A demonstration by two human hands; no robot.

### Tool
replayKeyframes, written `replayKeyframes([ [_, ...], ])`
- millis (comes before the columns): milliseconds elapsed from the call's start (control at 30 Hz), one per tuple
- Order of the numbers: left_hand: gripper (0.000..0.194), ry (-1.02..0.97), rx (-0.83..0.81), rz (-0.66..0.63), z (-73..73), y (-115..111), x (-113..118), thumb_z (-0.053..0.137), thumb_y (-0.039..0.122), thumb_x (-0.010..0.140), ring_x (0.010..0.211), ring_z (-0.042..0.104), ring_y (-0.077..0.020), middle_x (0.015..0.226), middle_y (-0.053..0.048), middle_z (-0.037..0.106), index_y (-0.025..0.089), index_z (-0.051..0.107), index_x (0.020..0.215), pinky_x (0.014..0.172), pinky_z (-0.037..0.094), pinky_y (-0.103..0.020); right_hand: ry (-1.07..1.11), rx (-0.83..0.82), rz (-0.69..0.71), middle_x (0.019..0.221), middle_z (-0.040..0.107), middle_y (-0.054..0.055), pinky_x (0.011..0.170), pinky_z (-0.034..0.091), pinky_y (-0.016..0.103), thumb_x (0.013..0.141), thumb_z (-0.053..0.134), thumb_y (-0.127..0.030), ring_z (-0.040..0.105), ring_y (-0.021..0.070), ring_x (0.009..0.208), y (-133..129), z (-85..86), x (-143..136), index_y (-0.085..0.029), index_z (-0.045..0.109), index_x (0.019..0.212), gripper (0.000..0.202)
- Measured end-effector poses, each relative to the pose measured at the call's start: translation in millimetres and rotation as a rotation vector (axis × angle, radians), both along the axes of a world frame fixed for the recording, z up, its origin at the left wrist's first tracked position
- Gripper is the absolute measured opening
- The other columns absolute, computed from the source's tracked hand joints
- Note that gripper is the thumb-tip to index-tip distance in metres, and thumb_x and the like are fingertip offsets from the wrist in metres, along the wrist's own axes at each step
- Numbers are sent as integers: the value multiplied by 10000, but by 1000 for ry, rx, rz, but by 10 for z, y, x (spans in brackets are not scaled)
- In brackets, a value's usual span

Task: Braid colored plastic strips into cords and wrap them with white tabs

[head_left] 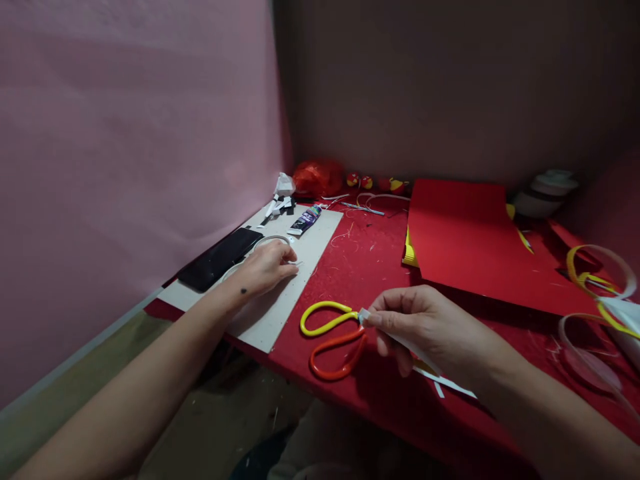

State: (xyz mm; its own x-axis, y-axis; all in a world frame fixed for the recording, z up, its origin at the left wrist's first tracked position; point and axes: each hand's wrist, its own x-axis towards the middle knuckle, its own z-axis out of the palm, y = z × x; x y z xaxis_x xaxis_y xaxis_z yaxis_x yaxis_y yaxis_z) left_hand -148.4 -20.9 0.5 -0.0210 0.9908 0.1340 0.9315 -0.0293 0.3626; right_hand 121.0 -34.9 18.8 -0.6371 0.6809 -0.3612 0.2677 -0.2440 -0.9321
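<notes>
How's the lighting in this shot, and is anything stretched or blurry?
Head view: dim, uneven light, pink wall paler than the back wall; head view: soft shadow on the board by the left hand, highlights on the scissors; head view: forearms stretched toward the edges, likely lens distortion; head view: the jar looks soft.

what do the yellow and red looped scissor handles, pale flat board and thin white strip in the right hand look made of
The scissor handles look like glossy plastic: smooth, with highlights. The pale board seems matte cardboard: flat, straight edges, no shine. The white strip looks thin and dull, perhaps paper or plastic.
</notes>
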Motion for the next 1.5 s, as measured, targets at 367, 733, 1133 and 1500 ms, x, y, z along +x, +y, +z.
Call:
replayKeyframes([
  [367, 158, -561, -43, 73, 2, -203, -18, 580, 310, 700, 493, 465, -99, 563, 29, 513, 157, 592, 738, 488, 359, -226, -97, 40, 54, 505, 543, -10, 320, 247, 175, 821, 517, -217, 410, 43, 320, 132, 69, -229, -141, 540, 620, 216],
  [733, 165, -409, -74, -121, 67, -562, 316, 527, 281, 807, 655, 513, -99, 694, 23, 614, 166, 638, 765, 616, 386, -208, 71, 143, -206, 526, 582, -35, 351, 330, 182, 753, 436, -29, 441, 62, 306, 128, -97, -469, -170, 598, 1046, 364],
  [1133, 180, -452, -98, -116, 19, -569, 377, 530, 287, 808, 579, 475, -82, 626, 33, 587, 155, 640, 752, 550, 368, -197, 34, 212, -240, 494, 554, -44, 307, 311, 155, 699, 385, -5, 367, 29, 286, 106, -93, -492, -154, 597, 633, 267],
  [1500, 177, -471, 60, -86, -50, -548, 395, 524, 286, 823, 633, 527, -87, 686, 29, 619, 159, 625, 753, 605, 395, -191, -80, 233, -156, 485, 512, -55, 304, 307, 178, 783, 489, -97, 382, 53, 287, 198, -156, -625, -148, 602, 924, 188],
])
